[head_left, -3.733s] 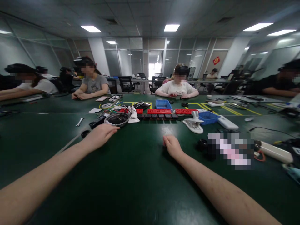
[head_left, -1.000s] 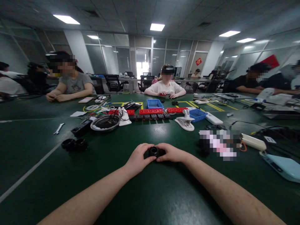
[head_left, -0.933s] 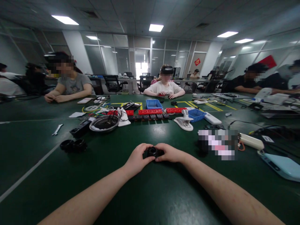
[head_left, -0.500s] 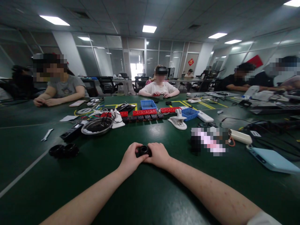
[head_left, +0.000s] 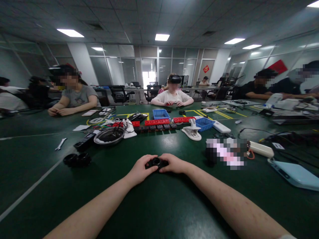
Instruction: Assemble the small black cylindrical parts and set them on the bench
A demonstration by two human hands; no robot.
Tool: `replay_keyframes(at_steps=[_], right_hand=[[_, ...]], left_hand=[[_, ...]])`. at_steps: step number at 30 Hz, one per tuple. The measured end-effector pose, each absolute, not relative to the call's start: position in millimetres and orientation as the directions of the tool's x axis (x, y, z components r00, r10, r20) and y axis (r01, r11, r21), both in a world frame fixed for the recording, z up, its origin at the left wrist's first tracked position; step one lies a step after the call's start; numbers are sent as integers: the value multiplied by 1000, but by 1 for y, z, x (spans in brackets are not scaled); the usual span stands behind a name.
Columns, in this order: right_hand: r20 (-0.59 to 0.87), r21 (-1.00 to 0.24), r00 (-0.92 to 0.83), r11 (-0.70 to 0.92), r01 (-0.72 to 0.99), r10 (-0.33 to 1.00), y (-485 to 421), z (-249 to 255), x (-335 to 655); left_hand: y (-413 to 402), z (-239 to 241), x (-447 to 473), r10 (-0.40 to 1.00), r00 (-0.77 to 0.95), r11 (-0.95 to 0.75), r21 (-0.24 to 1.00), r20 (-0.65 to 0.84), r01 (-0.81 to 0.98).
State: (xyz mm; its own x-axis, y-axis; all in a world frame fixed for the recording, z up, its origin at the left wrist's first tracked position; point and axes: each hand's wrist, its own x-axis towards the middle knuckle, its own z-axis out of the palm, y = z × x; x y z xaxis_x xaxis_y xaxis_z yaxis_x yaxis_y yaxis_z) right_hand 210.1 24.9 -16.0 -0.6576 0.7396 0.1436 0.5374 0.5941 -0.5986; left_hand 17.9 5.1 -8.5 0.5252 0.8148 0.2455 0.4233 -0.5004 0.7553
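Between my two hands is a black part with a round, ring-like opening (head_left: 156, 161), at or just above the green table. My left hand (head_left: 142, 168) grips its left side, thumb in front and fingers behind. On the other side, my right hand (head_left: 174, 163) closes its thumb and fingers on the right end of the same part. The fingers cover both ends, so its full shape is hidden. A pair of black round hollow parts (head_left: 77, 160) lies to the left on the table (head_left: 159, 205).
At left lie a wrench (head_left: 61, 144) and a metal bowl (head_left: 109, 139) holding dark items. Ahead are red strips (head_left: 157, 121), blue trays (head_left: 204, 124) and a white clip (head_left: 191, 132). A light-blue flat device (head_left: 295, 172) is at right. Other people sit around the table.
My right hand has shifted slightly right along the black part, so more of it shows between the hands. The whole view has also tilted and moved a little.
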Motion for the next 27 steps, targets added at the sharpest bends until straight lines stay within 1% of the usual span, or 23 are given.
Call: replay_keyframes(at_steps=[4,6,7,9,12,13,14,15,16,18,20,21,23,27], right_hand=[[85,-678,-581,474,562,809,23,-17,208],[54,-671,-514,412,616,856,20,-18,204],[49,-642,-477,394,658,877,18,-17,201],[74,-538,-400,374,756,914,12,-16,194],[179,-345,-303,349,871,936,5,-16,186],[215,-313,-288,345,885,933,4,-16,184],[237,-313,-293,358,880,926,4,-16,184],[241,-346,-320,390,853,916,5,-17,184],[232,-410,-369,434,802,900,6,-17,186],[187,-575,-483,494,652,856,11,-16,191],[126,-714,-562,468,521,818,15,-14,196],[93,-759,-582,436,484,808,17,-13,199],[40,-802,-607,388,454,794,20,-10,202],[-3,-802,-575,342,490,818,22,-11,203]], left_hand=[[5,-9,19,835,493,-486,747,243,454],[4,-10,20,847,468,-482,740,254,470],[4,-11,21,854,451,-478,736,261,479],[2,-13,24,872,399,-466,728,283,503],[1,-16,27,900,305,-433,716,311,548],[1,-17,27,905,287,-424,713,314,559],[1,-17,27,907,280,-421,710,315,565],[1,-16,26,905,287,-425,708,315,564],[1,-15,24,899,305,-436,706,315,558],[2,-13,21,878,361,-470,706,314,530],[2,-9,17,853,418,-501,709,311,496],[2,-8,16,844,438,-510,712,308,483],[2,-6,14,836,456,-516,720,305,465],[3,-8,14,840,451,-506,737,302,448]])
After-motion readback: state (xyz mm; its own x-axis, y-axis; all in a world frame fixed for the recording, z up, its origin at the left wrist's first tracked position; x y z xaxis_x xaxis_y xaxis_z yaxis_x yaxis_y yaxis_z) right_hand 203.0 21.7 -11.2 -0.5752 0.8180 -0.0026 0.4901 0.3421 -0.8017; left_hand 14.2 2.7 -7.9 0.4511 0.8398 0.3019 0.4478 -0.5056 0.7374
